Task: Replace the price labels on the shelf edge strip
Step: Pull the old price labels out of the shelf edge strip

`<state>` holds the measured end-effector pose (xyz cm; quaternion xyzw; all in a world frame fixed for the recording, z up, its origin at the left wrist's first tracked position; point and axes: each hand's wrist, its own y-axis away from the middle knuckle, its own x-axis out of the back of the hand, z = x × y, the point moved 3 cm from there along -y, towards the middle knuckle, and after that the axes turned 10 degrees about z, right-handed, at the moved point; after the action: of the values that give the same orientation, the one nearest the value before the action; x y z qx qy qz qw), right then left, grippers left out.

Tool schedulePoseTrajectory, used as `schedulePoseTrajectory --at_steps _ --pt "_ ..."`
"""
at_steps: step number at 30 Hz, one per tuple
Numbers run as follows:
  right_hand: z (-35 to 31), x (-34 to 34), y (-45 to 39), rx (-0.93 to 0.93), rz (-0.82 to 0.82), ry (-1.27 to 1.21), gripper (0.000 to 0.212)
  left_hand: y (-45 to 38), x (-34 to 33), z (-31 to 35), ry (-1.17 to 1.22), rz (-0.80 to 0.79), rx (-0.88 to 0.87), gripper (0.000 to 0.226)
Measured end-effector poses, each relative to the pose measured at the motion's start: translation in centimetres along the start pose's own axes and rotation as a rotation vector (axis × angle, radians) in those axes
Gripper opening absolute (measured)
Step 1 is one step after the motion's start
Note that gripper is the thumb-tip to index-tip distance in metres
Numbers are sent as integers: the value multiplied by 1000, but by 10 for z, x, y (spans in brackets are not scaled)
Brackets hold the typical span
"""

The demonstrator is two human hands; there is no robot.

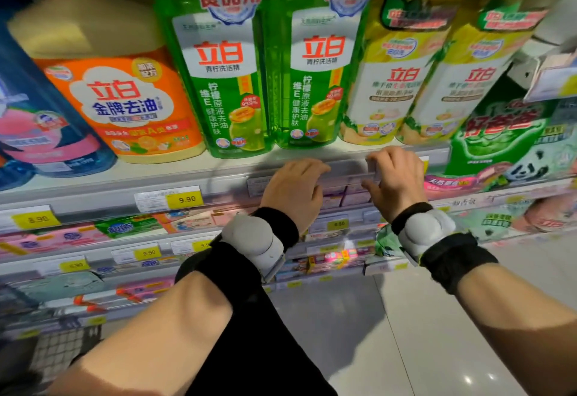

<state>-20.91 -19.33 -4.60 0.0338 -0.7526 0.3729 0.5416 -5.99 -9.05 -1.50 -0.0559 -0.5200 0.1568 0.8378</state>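
The grey shelf edge strip (pixel 103 199) runs across the view under a row of detergent bottles. My left hand (pixel 293 189) and my right hand (pixel 395 177) both rest on the strip below the green bottles, fingers curled over its clear cover flap (pixel 346 174), which they pinch between them. A white price label (pixel 259 185) shows just left of my left hand, partly hidden by it. Further left sit a label marked 9.90 (pixel 170 199) and one marked 8.90 (pixel 31 217).
Two green bottles (pixel 224 83) stand right above my hands, with an orange bottle (pixel 125 105) left and yellow ones (pixel 390 83) right. Lower shelves with more yellow price tags (pixel 146 253) lie beneath my wrists. Pale floor tiles (pixel 421 333) show at lower right.
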Motion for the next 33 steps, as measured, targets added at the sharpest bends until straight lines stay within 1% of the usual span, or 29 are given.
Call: schedulePoseTrajectory --at_steps 3,6,8,10,13,16,19,21,23,25,26,29,33 --pt "5 1 -6 66 -14 35 50 -3 -7 5 -21 9 -23 36" --pt "6 1 -10 73 -42 71 48 -5 -14 8 -92 77 -74 36" --pt "3 2 -10 87 -52 113 48 -5 -18 11 -172 71 -120 42" --pt "1 4 -10 111 -51 144 49 -5 -21 16 -204 54 -138 45" --pt "2 6 -10 114 -50 149 50 -6 -26 24 -195 55 -108 40" --pt "2 7 -11 103 -43 108 51 -8 -26 29 -158 50 -47 45" --pt "1 9 -9 86 -69 45 46 -13 -27 34 -174 -12 1 49" --pt "5 11 -12 50 -93 15 38 -15 -27 36 -189 -31 19 46" --pt "9 15 -15 25 -155 15 24 -15 -26 36 -173 -33 20 44" --pt "14 19 -17 -10 -166 -10 13 -13 -26 36 -161 -33 9 43" --pt "14 21 -17 -17 -169 -5 14 -12 -26 36 -156 -31 6 43" --pt "12 20 -21 91 -238 100 21 -12 -24 35 -125 -24 11 44" --pt "11 24 -31 90 -322 112 23 -14 -21 32 -78 -20 -5 45"
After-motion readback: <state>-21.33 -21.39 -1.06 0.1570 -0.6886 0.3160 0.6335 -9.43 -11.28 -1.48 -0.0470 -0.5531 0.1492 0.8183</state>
